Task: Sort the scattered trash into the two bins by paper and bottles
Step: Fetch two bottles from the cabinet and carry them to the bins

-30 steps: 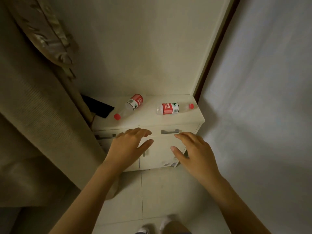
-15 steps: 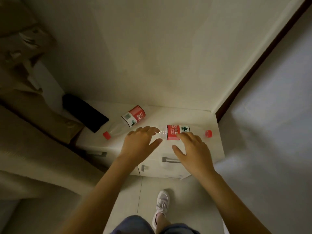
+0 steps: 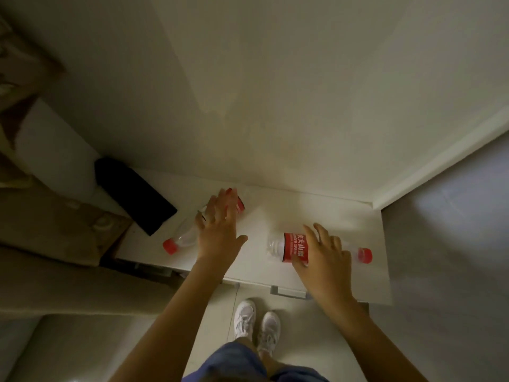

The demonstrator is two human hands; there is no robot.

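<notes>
Two clear plastic bottles with red labels and red caps lie on their sides on a white cabinet top [image 3: 278, 208]. My left hand [image 3: 220, 230] is spread flat over the left bottle [image 3: 184, 238] and hides its label end; the cap points left. The fingers of my right hand [image 3: 326, 257] curl over the far side of the right bottle [image 3: 292, 247], and the thumb presses its near side. This bottle's cap sticks out to the right of the hand. Both bottles rest on the cabinet. No bins or paper are in view.
A flat black object [image 3: 135, 194] lies at the cabinet's back left corner. Beige upholstery [image 3: 55, 271] presses against the cabinet's left side, and a grey wall [image 3: 446, 244] stands on its right. A drawer handle [image 3: 289, 292] juts out at the front. My white shoes [image 3: 256, 323] stand below.
I stepped closer to the cabinet. Both hands moved forward from its front edge onto the two bottles, the left over the left bottle, the right wrapping the right one.
</notes>
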